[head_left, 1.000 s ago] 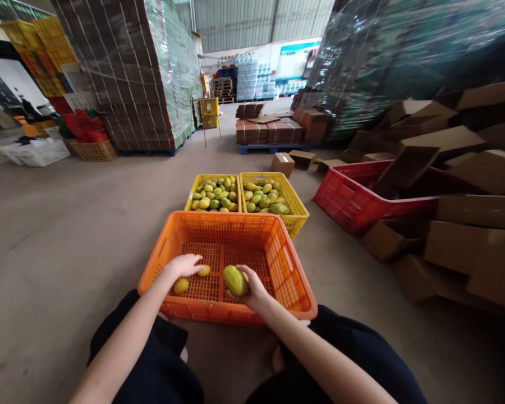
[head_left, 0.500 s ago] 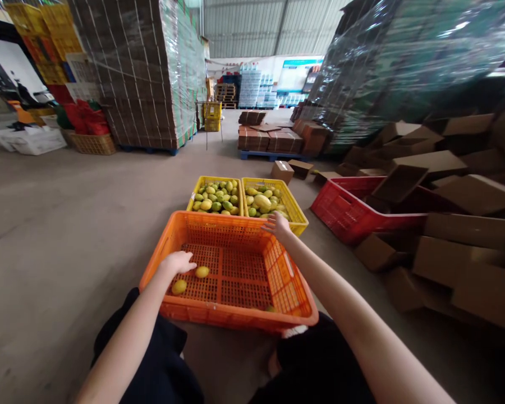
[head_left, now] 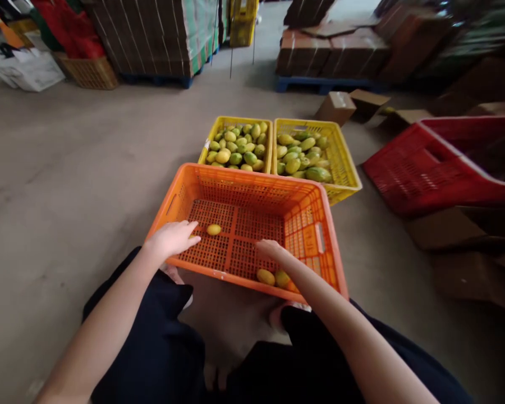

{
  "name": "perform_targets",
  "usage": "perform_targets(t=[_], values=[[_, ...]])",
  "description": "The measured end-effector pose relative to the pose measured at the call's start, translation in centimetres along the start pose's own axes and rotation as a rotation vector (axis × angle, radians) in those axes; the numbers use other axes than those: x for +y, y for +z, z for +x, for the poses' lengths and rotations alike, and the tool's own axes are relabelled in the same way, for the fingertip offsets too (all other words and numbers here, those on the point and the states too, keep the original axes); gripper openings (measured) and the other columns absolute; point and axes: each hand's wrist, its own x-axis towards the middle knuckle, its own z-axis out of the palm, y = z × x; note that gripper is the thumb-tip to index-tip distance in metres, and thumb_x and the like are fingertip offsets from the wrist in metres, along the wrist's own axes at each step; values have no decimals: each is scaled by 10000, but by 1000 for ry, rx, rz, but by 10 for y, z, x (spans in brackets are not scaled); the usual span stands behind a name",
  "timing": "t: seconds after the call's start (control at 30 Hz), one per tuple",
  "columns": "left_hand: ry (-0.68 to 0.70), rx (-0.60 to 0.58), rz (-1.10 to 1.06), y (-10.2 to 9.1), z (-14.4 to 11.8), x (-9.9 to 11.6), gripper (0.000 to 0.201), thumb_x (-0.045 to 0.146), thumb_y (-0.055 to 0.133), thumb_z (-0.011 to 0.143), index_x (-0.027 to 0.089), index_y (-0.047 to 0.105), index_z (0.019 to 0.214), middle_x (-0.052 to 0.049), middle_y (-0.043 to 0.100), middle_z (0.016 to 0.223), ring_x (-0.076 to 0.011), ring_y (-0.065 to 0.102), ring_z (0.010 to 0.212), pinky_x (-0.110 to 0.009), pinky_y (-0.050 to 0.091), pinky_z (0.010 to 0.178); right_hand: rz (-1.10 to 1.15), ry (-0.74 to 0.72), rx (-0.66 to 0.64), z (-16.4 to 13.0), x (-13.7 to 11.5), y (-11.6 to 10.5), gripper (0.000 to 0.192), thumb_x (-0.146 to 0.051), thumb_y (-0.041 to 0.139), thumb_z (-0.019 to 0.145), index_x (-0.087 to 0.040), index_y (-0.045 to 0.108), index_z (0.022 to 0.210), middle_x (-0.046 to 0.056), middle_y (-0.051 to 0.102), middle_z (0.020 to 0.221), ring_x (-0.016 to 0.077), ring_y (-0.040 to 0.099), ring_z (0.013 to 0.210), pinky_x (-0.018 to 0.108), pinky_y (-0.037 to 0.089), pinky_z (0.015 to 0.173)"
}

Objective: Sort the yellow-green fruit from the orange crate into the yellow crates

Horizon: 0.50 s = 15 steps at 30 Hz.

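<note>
An orange plastic crate (head_left: 231,247) stands in front of my knees. Over its left side reaches my left hand (head_left: 173,240), fingers apart and holding nothing, with a yellow fruit mostly hidden beneath it. Just right of those fingertips, a yellow oval fruit (head_left: 214,229) lies on the crate floor. My right hand (head_left: 270,250) is inside the crate toward the right; its fingers bend down, and their tips are hidden. Below that wrist, a yellowish fruit (head_left: 265,276) lies by the front wall, with another fruit (head_left: 281,279) partly behind the forearm.
Beyond the orange crate, a left yellow crate (head_left: 271,143) and a right yellow crate (head_left: 345,160) hold several green-yellow fruits. At right are a red crate (head_left: 412,168) and cardboard boxes (head_left: 450,227). A blue pallet (head_left: 303,84) bears stacked cartons farther back.
My right hand has come from the right yellow crate's near edge back into the orange crate. The view has tilted down. My left hand now covers a fruit that was visible before.
</note>
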Motion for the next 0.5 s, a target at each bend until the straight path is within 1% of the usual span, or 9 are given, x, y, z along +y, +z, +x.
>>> perform_targets(t=[0.03, 0.1, 0.17, 0.23, 0.27, 0.33, 0.37, 0.43, 0.5], values=[[0, 11, -18, 0, -2, -1, 160, 112, 692, 678, 196, 667, 811, -109, 708, 1040, -332, 260, 1460, -427, 228, 1167, -146, 18, -44, 6, 13, 6, 328, -336, 586, 941, -187, 576, 1233, 93, 589, 1259, 217, 615, 1060, 420, 538, 878], [-5, 46, -56, 0, -2, -3, 179, 97, 676, 685, 199, 682, 832, -101, 714, 991, -334, 253, 1462, -443, 219, 1172, -527, 71, -155, 21, 35, 22, 340, -330, 588, 941, -173, 568, 1241, 98, 589, 1256, 216, 617, 1055, 429, 536, 878], [-6, 87, -45, -3, 1, -7, 170, 121, 691, 699, 192, 686, 853, -106, 715, 1000, -333, 274, 1455, -420, 254, 1161, -846, 91, -271, 41, 54, 43, 349, -348, 584, 940, -178, 569, 1245, 95, 582, 1275, 227, 610, 1078, 452, 529, 903], [-17, 125, 0, -7, 5, -10, 176, 158, 721, 702, 195, 687, 871, -103, 709, 1065, -335, 298, 1444, -399, 281, 1149, -1101, 88, -372, 64, 71, 66, 381, -316, 603, 926, -193, 552, 1283, 111, 525, 1367, 266, 548, 1196, 502, 472, 985], [-27, 141, 1, -10, 7, -11, 183, 164, 726, 703, 200, 690, 879, -97, 704, 1096, -336, 298, 1444, -400, 280, 1149, -1198, 80, -412, 74, 80, 77, 424, -271, 629, 904, -205, 537, 1313, 125, 474, 1428, 297, 482, 1278, 527, 419, 1037], [-51, 169, -66, -16, 10, -14, 191, 141, 708, 712, 210, 705, 890, -87, 700, 1109, -336, 278, 1451, -414, 261, 1156, -1332, 62, -473, 90, 96, 98, 582, -145, 672, 838, -233, 485, 1382, 151, 350, 1532, 349, 315, 1404, 562, 289, 1113], [-56, 180, -114, -18, 11, -15, 201, 122, 692, 718, 212, 712, 897, -86, 701, 1095, -334, 271, 1454, -415, 257, 1157, -1376, 55, -492, 96, 104, 106, 650, -91, 672, 809, -238, 460, 1406, 163, 303, 1559, 363, 254, 1433, 570, 237, 1130], [-50, 190, -159, -21, 13, -17, 227, 98, 693, 716, 213, 717, 910, -82, 701, 1058, -321, 285, 1450, -383, 278, 1146, -1429, 46, -499, 100, 118, 117, 672, -54, 630, 811, -231, 432, 1427, 185, 278, 1570, 372, 226, 1442, 586, 190, 1132], [-31, 183, -110, -22, 15, -19, 248, 97, 739, 688, 214, 709, 905, -71, 698, 1032, -303, 324, 1433, -328, 309, 1122, -1452, 48, -470, 97, 126, 123, 599, -65, 565, 854, -208, 434, 1420, 216, 306, 1549, 370, 254, 1431, 593, 193, 1121]])
